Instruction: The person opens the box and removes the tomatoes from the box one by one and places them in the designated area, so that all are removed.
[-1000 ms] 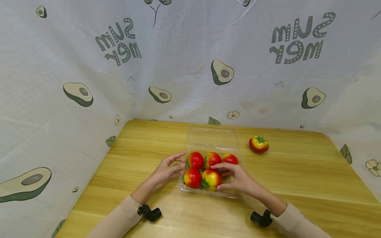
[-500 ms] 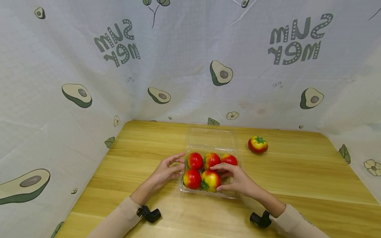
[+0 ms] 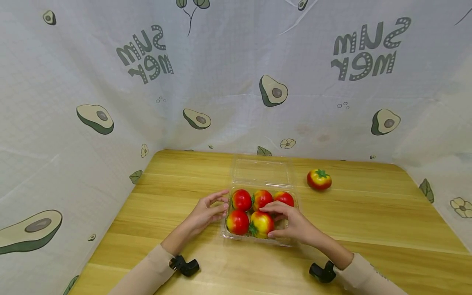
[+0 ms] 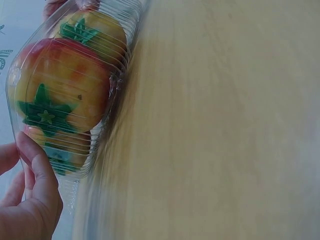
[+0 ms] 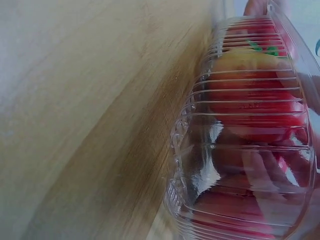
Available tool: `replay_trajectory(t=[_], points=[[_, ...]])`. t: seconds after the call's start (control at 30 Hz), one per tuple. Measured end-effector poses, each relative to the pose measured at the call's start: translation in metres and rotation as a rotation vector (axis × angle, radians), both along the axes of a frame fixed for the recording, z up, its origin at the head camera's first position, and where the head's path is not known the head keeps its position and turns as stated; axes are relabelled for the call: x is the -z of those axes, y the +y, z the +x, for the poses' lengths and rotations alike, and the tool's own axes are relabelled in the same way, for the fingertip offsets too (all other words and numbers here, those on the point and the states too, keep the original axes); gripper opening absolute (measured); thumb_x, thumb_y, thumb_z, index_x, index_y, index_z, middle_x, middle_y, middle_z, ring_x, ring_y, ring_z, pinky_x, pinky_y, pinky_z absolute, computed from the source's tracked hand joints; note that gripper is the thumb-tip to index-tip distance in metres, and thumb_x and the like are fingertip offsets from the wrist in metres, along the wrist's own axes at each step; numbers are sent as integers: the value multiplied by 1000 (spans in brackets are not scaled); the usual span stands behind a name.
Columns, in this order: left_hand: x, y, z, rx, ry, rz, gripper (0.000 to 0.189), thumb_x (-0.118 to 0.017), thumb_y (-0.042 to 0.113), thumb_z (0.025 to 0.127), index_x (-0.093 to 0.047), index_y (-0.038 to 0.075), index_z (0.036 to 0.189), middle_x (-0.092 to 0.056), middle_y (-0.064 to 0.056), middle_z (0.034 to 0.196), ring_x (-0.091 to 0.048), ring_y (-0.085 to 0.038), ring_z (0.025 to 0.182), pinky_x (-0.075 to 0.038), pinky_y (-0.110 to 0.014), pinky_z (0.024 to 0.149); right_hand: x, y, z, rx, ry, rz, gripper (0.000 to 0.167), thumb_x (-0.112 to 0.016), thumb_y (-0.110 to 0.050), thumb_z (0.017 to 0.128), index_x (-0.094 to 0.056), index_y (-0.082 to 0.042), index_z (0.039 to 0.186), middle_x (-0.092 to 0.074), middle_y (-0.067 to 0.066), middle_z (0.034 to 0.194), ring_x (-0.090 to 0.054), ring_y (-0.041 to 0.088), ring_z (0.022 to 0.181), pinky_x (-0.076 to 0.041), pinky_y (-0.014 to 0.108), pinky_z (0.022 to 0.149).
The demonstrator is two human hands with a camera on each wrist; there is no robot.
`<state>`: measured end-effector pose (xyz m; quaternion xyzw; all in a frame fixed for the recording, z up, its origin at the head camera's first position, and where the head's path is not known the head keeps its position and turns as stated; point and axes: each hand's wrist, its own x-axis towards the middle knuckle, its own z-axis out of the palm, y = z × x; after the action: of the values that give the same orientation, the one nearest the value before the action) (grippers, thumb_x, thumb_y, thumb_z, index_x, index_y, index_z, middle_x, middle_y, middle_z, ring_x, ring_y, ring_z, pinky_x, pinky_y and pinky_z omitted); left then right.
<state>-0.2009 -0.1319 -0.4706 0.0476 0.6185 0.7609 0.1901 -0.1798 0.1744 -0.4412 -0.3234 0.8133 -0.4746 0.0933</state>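
A clear plastic clamshell box lies with its lid folded back, holding several red-and-yellow tomatoes. My right hand reaches in over the right side, its thumb and fingers curled round the front middle tomato, which shows yellow on top. At the left wall, my left hand has its fingertips against the box, thumb and index apart; the left wrist view shows its fingers at the rim. Another tomato sits front left. Through the ribbed wall, tomatoes also show in the right wrist view.
One loose tomato stands on the wooden table, behind and right of the box. A white curtain printed with avocados hangs along the back and sides.
Both hands, the box and the tomatoes keep their places. Only the whole head view has shifted very slightly.
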Motion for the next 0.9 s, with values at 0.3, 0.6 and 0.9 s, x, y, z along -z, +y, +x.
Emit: replay_trajectory(t=[0.3, 0.6, 0.9], points=[[1, 0, 0, -3, 1, -6, 55, -62, 0, 97, -45, 5, 149, -52, -9, 119, -62, -13, 82, -57, -22, 75, 0, -1, 1, 8, -11, 32, 61, -87, -10, 76, -62, 0, 131, -54, 14, 128, -59, 26, 108, -57, 43, 86], [2, 0, -1, 2, 7, 4, 54, -61, 0, 98, -44, 3, 149, -52, -10, 119, -62, -13, 81, -56, -22, 75, 1, -1, 1, 0, 9, 31, 60, -87, -12, 77, -62, -2, 130, -55, 14, 129, -58, 29, 111, -57, 41, 86], [3, 0, -1, -1, 12, 8, 55, -62, 0, 97, -44, 3, 149, -52, -9, 118, -62, -12, 81, -57, -22, 74, -2, -1, 2, -11, 28, 44, 59, -85, -13, 79, -61, -1, 130, -56, 13, 126, -60, 26, 109, -55, 41, 90]])
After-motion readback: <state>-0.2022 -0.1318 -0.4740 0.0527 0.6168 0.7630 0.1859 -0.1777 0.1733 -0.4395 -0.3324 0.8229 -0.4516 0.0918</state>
